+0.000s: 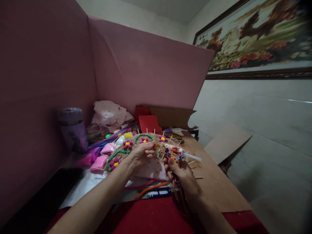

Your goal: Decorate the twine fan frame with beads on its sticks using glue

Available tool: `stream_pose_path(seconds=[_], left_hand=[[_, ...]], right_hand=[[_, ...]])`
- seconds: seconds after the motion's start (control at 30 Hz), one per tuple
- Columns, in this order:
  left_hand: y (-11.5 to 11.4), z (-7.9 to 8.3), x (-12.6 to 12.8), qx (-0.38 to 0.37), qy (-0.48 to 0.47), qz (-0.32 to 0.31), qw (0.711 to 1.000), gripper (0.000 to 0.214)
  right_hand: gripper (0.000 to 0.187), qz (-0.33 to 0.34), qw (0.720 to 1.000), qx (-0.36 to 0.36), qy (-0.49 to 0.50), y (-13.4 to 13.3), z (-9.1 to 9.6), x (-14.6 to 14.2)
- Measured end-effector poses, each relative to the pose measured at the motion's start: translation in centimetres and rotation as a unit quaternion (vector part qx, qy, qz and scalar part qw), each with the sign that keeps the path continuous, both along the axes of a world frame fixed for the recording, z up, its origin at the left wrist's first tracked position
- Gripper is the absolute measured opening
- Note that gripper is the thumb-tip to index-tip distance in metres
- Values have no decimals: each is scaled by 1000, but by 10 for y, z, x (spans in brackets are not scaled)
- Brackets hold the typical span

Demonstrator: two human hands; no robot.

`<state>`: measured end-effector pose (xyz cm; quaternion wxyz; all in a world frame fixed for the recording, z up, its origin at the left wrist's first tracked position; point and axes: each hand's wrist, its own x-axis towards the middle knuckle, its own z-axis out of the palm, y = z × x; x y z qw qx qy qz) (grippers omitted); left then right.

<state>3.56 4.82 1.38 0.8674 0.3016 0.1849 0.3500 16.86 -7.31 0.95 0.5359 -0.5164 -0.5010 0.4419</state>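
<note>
My right hand is wrapped round a hot glue gun with a colourful flower pattern, a clear glue stick poking out of its back end. The gun's front points left, towards my left hand. The fingers of that hand are pinched together close to the nozzle; what they hold is too small to make out. Behind and below both hands lies a twine-wound piece with short wooden sticks standing along its edge. Magenta flowers with yellow centres and green cord decorate it.
Blue-handled thread snips and an orange fuzzy strip lie in front. Pink packets, a purple bottle and crumpled spotted fabric stand left. A red card and cardboard are behind. Pink panels enclose the left and back.
</note>
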Motion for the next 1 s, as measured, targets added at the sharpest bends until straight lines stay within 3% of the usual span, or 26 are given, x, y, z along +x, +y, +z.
stream_pose_path(seconds=[0.2,0.37,0.63,1.0], left_hand=[[2,-3,1,31,-2,-5,1000,7],[1,2,0,14,8,-11,1000,2],[0,2,-1,18,8,0,1000,21],[0,1,0,26,-22,-13,999,12]], right_hand=[[47,-4,1000,-11,-4,3,-3,-1],[49,-6,1000,-10,-5,4,-5,0],[45,-7,1000,-1,2,1,-7,-1],[48,-19,1000,-12,4,0,-3,-4]])
